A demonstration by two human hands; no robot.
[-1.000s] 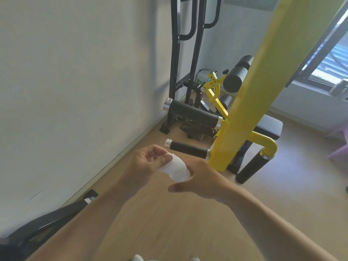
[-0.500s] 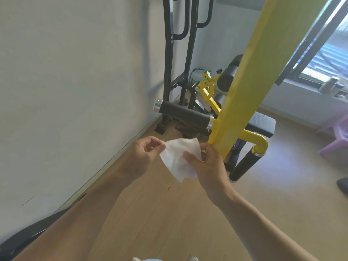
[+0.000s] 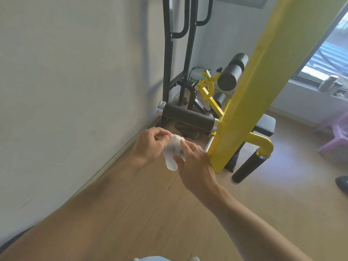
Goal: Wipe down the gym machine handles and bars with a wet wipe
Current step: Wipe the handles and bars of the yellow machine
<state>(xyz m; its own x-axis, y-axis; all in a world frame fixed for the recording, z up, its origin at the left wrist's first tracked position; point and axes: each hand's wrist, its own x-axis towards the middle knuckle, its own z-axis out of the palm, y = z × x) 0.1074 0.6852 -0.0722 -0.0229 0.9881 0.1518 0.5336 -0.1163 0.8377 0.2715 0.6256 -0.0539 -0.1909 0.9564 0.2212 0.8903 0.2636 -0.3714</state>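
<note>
My left hand (image 3: 150, 146) and right hand (image 3: 194, 161) pinch the wipe (image 3: 172, 153) above a wood floor (image 3: 169, 213). Grey wall (image 3: 75, 91) left, window (image 3: 327, 53) right.

Both bare forearms reach forward, left hand (image 3: 150, 146) pinching the crumpled white wet wipe (image 3: 172, 153), right hand (image 3: 194, 161) gripping its other side

place: home gym | cues: yellow weight machine (image 3: 263, 76), padded rollers (image 3: 188, 117), wood floor (image 3: 282, 213)
</note>
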